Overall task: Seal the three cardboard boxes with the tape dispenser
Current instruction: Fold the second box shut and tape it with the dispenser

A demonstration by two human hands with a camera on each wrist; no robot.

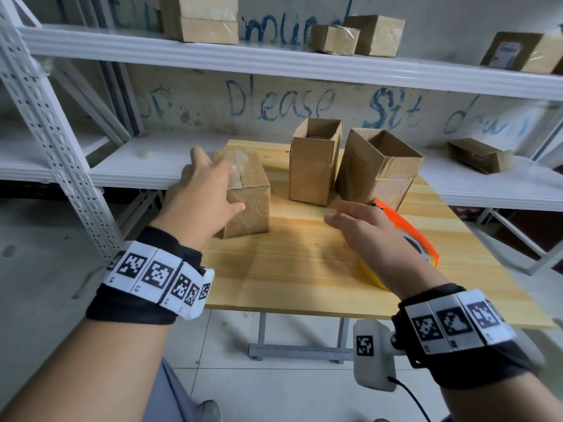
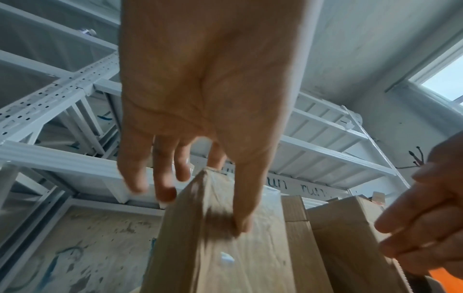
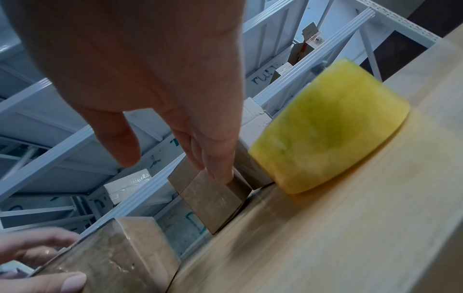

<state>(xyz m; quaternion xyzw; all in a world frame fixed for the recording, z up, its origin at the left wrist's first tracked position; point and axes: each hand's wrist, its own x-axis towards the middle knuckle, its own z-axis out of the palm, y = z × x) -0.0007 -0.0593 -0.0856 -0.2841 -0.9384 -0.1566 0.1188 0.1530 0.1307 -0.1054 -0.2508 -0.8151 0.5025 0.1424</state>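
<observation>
Three cardboard boxes stand on the wooden table (image 1: 289,269). The left box (image 1: 249,205) has its flaps closed, with shiny tape over the top. My left hand (image 1: 219,178) reaches over its near left corner, fingers spread and fairly straight, thumb (image 2: 241,218) touching the front face. The middle box (image 1: 313,166) and the right box (image 1: 377,169) stand with their tops open. My right hand (image 1: 335,213) hovers open above the table and holds nothing. The orange tape dispenser (image 1: 408,236) with its yellow roll (image 3: 325,130) lies on the table under and behind that wrist.
A white metal shelf rack (image 1: 54,138) runs behind and left of the table. Several more cardboard boxes (image 1: 201,19) sit on its upper shelf, and one flattened box (image 1: 478,155) lies on the lower shelf at right. The table's near edge faces me.
</observation>
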